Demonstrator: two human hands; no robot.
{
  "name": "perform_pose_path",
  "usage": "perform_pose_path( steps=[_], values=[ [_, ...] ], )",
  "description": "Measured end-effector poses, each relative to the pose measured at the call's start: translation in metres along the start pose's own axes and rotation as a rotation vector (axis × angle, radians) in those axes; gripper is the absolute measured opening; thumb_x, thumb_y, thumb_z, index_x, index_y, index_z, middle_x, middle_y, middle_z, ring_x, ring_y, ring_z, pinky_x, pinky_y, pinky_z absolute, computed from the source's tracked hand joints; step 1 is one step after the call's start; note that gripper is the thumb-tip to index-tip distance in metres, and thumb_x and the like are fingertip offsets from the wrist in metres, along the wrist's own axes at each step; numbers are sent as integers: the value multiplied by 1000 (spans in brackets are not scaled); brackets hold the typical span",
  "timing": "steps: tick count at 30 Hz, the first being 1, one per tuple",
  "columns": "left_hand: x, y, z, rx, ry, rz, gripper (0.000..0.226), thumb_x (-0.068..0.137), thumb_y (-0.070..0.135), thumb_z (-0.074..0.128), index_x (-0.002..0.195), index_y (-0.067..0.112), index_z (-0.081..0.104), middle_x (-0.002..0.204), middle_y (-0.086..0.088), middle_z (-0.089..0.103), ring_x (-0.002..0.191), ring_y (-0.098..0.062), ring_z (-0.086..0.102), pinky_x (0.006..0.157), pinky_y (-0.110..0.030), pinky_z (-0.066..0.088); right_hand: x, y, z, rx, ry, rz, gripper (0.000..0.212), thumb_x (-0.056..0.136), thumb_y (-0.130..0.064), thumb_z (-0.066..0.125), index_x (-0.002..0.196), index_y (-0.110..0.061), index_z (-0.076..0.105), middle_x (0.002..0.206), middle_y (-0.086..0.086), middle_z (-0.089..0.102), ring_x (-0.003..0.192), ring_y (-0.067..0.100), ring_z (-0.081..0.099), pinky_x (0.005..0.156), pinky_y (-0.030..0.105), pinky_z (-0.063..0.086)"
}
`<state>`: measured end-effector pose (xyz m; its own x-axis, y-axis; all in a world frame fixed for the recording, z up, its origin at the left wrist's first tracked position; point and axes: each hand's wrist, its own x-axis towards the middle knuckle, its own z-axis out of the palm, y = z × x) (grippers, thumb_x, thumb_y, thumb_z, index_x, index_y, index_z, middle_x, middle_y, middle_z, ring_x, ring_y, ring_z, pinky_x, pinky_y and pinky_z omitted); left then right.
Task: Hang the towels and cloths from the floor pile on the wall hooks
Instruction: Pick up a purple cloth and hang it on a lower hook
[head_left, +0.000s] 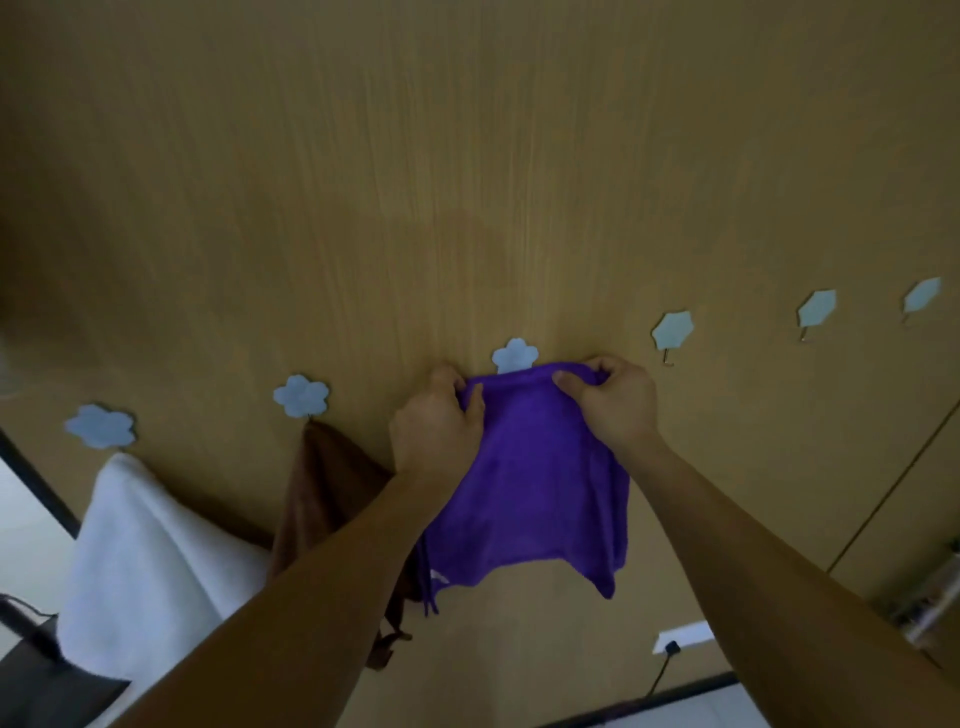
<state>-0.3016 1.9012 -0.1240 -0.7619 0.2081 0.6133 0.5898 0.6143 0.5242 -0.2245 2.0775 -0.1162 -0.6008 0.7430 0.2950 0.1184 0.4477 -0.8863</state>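
Observation:
A purple cloth (530, 483) hangs against the wooden wall (467, 182), its top edge stretched just below a pale blue flower-shaped hook (515, 355). My left hand (436, 423) grips the cloth's top left corner and my right hand (613, 397) grips its top right corner. The hook's metal prong is hidden behind the cloth. To the left, a brown cloth (322, 493) hangs from a second flower hook (301, 395), and a white towel (150, 561) hangs from a third flower hook (101, 425).
Three more pale blue hooks (673, 330) (816, 307) (922, 295) stand bare along the wall to the right. A wall socket with a black plug (673, 647) sits low on the wall. A cupboard door seam (893, 499) runs at the right.

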Motion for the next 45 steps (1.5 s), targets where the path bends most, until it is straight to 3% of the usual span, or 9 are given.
perform_pose_path(
  steps=[10,15,18,23,27,31,35,38,45],
  values=[
    [-4,19,11,232,-452,-59,28,91,43,49,79,19,57,72,4,59,61,-12,51,54,-25,33,-22,18,23,-238,-122,96,29,71,-48,73,83,-25,60,88,-2,69,89,23,64,81,43,53],
    [-24,10,5,510,-91,355,33,73,37,70,95,14,61,87,-5,62,79,-24,58,69,-37,45,-45,20,32,-474,241,-376,37,71,-26,75,103,-13,64,103,10,57,97,32,53,83,43,44],
    [-26,6,7,426,21,605,26,73,23,75,94,11,68,86,-6,64,77,-25,59,69,-37,49,-51,27,34,-172,-77,-413,35,85,-3,58,119,-9,63,108,8,62,98,23,58,87,38,49],
    [-54,-7,23,201,-436,386,75,87,37,57,145,1,28,140,-16,38,124,-27,41,103,-36,39,-68,39,38,42,-310,-241,65,81,0,60,142,-14,41,124,-3,51,108,8,53,95,25,45],
    [-68,-15,30,-156,-474,114,60,75,14,70,127,0,44,120,-16,48,110,-30,49,92,-40,43,-80,46,44,61,-416,-43,85,71,0,70,144,-18,31,119,-1,56,104,13,58,89,28,49],
    [-67,-25,34,-417,-567,-128,64,65,7,78,120,7,45,113,-9,55,100,-22,58,77,-30,49,-97,48,48,116,-423,153,56,81,-8,67,131,-21,46,97,-11,62,83,3,62,77,20,48],
    [-80,-44,35,-607,-748,-290,72,63,6,83,123,11,44,107,1,60,91,-14,62,67,-18,50,-124,55,41,91,-378,331,38,87,-25,68,121,-10,60,119,18,62,108,28,62,99,44,47],
    [-94,-54,36,-752,-819,-298,71,63,9,82,126,8,47,115,-9,62,101,-23,63,79,-33,55,-153,61,32,127,-398,447,44,86,-36,71,121,-14,58,118,10,66,102,21,65,93,35,52],
    [-161,-120,45,-372,-1047,-363,45,90,4,57,134,-3,47,134,-23,52,122,-35,51,101,-38,41,-276,98,30,-275,-228,754,57,88,-38,66,135,-12,49,130,9,57,118,24,55,90,27,42]
  ],
)
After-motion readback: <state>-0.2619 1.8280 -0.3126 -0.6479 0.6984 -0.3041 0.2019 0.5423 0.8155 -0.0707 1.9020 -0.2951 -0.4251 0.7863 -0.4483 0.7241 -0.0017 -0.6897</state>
